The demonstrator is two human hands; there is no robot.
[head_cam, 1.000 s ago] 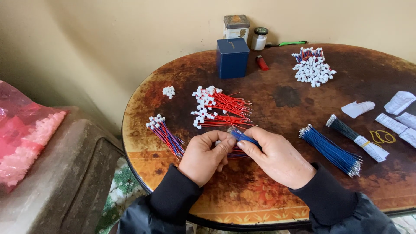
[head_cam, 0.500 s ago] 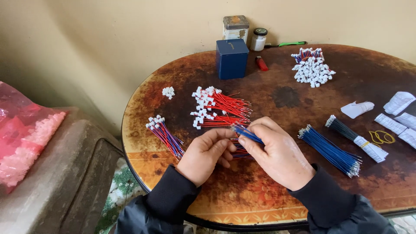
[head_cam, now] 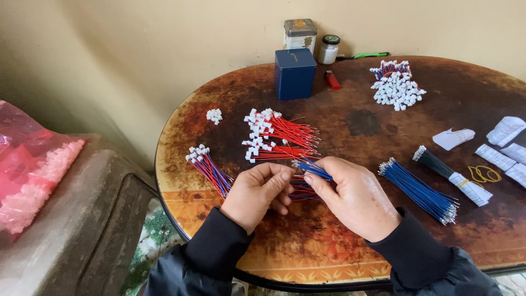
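Note:
My right hand [head_cam: 350,197] pinches a few short blue wires [head_cam: 313,169] that point up and to the left. My left hand [head_cam: 257,192] meets it at the fingertips, touching the wires' near part. Under both hands lies a small pile of red and blue wires [head_cam: 300,189]. Just beyond the hands a heap of red wires with white plugs [head_cam: 274,134] is spread on the round brown table [head_cam: 350,252]. To the left lies a bundle of red-and-blue wires with white plugs [head_cam: 207,167]. A bundle of bare blue wires [head_cam: 419,189] lies to the right.
A blue box [head_cam: 295,73], a tin [head_cam: 299,34], a small jar [head_cam: 329,49], a red lighter [head_cam: 332,80] and a green tool [head_cam: 367,55] stand at the back. Finished plugged wires [head_cam: 395,85] are heaped back right. Dark wires [head_cam: 452,175], yellow rubber bands [head_cam: 485,174] and paper slips [head_cam: 507,131] lie right. A pink bag [head_cam: 30,170] sits left.
Both hands have shifted slightly up and away from me, and the blue wires now sit a little higher between the fingertips.

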